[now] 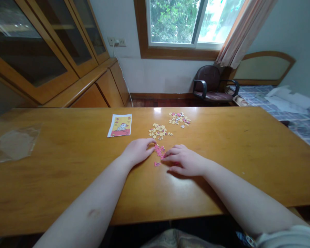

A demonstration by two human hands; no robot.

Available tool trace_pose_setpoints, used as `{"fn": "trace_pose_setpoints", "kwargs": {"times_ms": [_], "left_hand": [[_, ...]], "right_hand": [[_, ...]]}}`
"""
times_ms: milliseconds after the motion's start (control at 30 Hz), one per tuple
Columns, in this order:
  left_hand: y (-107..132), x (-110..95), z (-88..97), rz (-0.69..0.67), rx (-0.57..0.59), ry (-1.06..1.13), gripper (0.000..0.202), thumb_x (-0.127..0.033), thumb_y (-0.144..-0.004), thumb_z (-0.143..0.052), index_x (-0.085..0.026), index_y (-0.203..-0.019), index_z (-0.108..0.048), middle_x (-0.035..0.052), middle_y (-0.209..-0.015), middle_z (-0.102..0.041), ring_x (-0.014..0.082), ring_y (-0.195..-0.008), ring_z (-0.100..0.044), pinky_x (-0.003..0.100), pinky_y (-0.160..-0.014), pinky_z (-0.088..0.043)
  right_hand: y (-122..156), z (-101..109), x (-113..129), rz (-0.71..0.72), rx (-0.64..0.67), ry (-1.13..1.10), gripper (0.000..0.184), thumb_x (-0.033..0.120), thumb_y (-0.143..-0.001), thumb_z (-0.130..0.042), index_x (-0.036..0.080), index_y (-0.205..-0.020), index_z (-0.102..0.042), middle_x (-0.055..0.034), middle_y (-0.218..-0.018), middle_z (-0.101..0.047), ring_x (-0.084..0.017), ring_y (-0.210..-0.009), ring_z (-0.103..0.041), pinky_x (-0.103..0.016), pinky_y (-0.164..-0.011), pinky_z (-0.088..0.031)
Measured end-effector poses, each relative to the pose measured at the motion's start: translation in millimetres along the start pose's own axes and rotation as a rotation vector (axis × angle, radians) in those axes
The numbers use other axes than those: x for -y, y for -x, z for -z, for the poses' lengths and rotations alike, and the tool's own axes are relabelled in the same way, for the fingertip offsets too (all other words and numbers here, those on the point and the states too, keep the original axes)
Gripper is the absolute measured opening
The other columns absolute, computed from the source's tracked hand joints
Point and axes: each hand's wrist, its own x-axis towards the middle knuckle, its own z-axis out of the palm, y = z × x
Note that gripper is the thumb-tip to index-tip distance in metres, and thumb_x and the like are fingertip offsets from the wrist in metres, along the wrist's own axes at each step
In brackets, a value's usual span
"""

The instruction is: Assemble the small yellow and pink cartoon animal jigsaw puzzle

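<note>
Both my hands rest on a wooden table [67, 165] around a small cluster of pink puzzle pieces [159, 151]. My left hand [137, 150] lies palm down, fingers curled, its fingertips touching the cluster's left side. My right hand [184, 160] lies to the right, fingers bent and pressed on the pink pieces. One loose pink piece [157, 164] sits just in front of them. Beyond lie a pile of yellow pieces [158, 131] and a mixed yellow and pink pile [179, 119].
A reference picture card [120, 125] lies left of the piles. A clear plastic bag [14, 143] sits at the table's far left. Behind the table stand a wooden cabinet [54, 58], a dark armchair [212, 84] under the window, and a bed [286, 103].
</note>
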Motion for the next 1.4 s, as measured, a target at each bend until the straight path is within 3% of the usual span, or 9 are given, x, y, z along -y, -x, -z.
{"fn": "trace_pose_setpoints", "kwargs": {"times_ms": [133,300,367,500,600,900,1000,1167,1400], "left_hand": [[-1,2,-2.1,-0.066,0.051,0.045,0.031,-0.038,-0.086,-0.049,-0.030,-0.110,-0.068,-0.0009,-0.110,-0.072,0.0199,-0.097,-0.065,0.028,-0.081,-0.047],[-3,3,-2.1,-0.043,0.089,0.022,0.026,-0.038,-0.085,-0.051,-0.029,-0.096,-0.073,-0.0006,-0.101,-0.074,0.0202,-0.092,-0.066,0.028,-0.077,-0.047],[-3,3,-0.9,-0.033,0.084,0.003,0.025,-0.039,-0.084,-0.052,-0.028,-0.095,-0.072,0.0006,-0.098,-0.074,0.0204,-0.088,-0.066,0.028,-0.073,-0.047],[-2,3,0.2,0.004,0.048,-0.027,0.030,-0.045,-0.084,-0.052,-0.028,-0.103,-0.068,0.0025,-0.099,-0.073,0.0215,-0.086,-0.066,0.029,-0.070,-0.046],[-2,4,-0.5,0.025,0.052,-0.038,0.032,-0.046,-0.083,-0.053,-0.028,-0.104,-0.068,0.0033,-0.100,-0.072,0.0217,-0.087,-0.066,0.029,-0.072,-0.047],[-2,6,-1.3,-0.049,0.125,0.023,0.028,-0.036,-0.085,-0.049,-0.032,-0.103,-0.071,-0.0011,-0.105,-0.073,0.0196,-0.093,-0.066,0.028,-0.078,-0.048],[-1,5,0.0,-0.032,0.095,-0.002,0.031,-0.035,-0.085,-0.049,-0.031,-0.109,-0.069,0.0003,-0.107,-0.072,0.0199,-0.092,-0.066,0.028,-0.079,-0.048],[1,1,1.5,0.032,0.067,-0.052,0.035,-0.049,-0.082,-0.052,-0.028,-0.104,-0.069,0.0033,-0.103,-0.072,0.0218,-0.088,-0.066,0.029,-0.074,-0.048],[1,0,-1.4,0.002,0.082,-0.069,0.030,-0.047,-0.081,-0.053,-0.028,-0.096,-0.070,0.0033,-0.096,-0.073,0.0210,-0.083,-0.065,0.028,-0.069,-0.046]], "right_hand": [[-1,-2,3,-0.017,0.033,0.033,0.055,0.052,-0.086,-0.057,0.020,-0.131,-0.057,-0.0106,-0.128,-0.060,-0.028,-0.110,-0.048,-0.045,-0.098,-0.034],[-1,-1,-3,-0.108,0.002,0.058,0.048,0.051,-0.091,-0.051,0.020,-0.125,-0.062,-0.0097,-0.123,-0.065,-0.027,-0.111,-0.049,-0.045,-0.100,-0.032],[-1,-1,-4,-0.127,-0.012,0.059,0.050,0.054,-0.090,-0.050,0.021,-0.127,-0.061,-0.0091,-0.130,-0.060,-0.028,-0.117,-0.047,-0.046,-0.104,-0.029],[-3,-6,0,-0.069,0.067,0.034,0.073,0.063,-0.084,-0.053,0.025,-0.145,-0.039,-0.0075,-0.150,-0.039,-0.032,-0.139,-0.026,-0.053,-0.113,-0.012],[-5,-9,2,-0.060,0.118,0.017,0.076,0.065,-0.085,-0.048,0.023,-0.147,-0.035,-0.0079,-0.151,-0.037,-0.032,-0.143,-0.017,-0.057,-0.115,-0.003],[-1,-2,-14,-0.186,-0.015,0.055,0.055,0.057,-0.090,-0.046,0.022,-0.131,-0.057,-0.0105,-0.137,-0.055,-0.030,-0.137,-0.033,-0.059,-0.115,-0.006],[-1,-3,-11,-0.160,-0.039,0.057,0.052,0.057,-0.089,-0.050,0.021,-0.125,-0.061,-0.0111,-0.134,-0.057,-0.029,-0.134,-0.037,-0.057,-0.115,-0.010],[-2,-4,1,-0.045,-0.002,0.043,0.050,0.058,-0.084,-0.058,0.026,-0.122,-0.065,-0.0097,-0.121,-0.061,-0.027,-0.125,-0.043,-0.053,-0.114,-0.014],[-2,-3,10,0.009,0.050,0.068,0.058,0.063,-0.081,-0.056,0.029,-0.129,-0.060,-0.0097,-0.114,-0.058,-0.027,-0.113,-0.048,-0.054,-0.113,-0.015]]}}
